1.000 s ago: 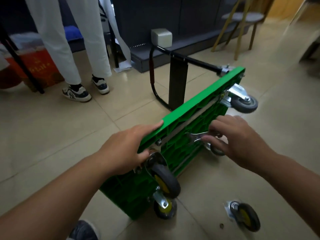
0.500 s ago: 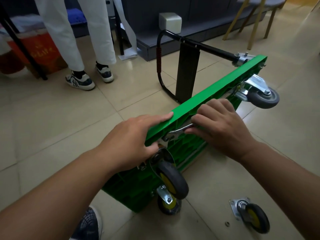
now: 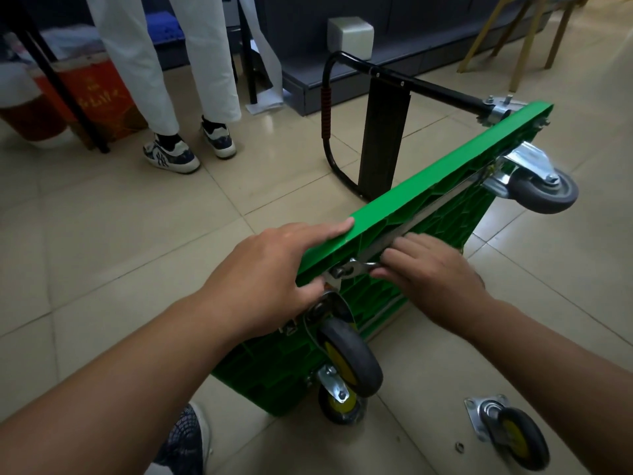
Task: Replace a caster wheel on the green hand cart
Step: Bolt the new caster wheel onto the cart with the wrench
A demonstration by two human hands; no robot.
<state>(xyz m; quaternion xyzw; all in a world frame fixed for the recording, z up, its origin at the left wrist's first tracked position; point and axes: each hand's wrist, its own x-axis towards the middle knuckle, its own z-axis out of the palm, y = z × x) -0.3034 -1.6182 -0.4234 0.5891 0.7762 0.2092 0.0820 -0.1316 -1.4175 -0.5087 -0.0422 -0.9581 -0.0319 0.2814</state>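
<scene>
Wrench (image 3: 358,267) moved onto bolt (image 3: 337,271) | right hand (image 3: 431,272) pinching | left hand (image 3: 274,265) grips cart (image 3: 428,190)

The cart (image 3: 421,204) lies on its side on the floor (image 3: 102,234), underside facing right, with its handle (image 3: 376,73) reaching left from the far end. A far caster (image 3: 541,186) juts right there, and at the near end an upper caster (image 3: 349,358) sits above a lower caster (image 3: 339,402). The left hand (image 3: 274,269) grips the top edge, the right hand (image 3: 435,272) just right of it holds a wrench (image 3: 356,267) to the underside above the upper caster, and a loose caster (image 3: 510,437) lies front right, a nut (image 3: 459,447) just left of it.
</scene>
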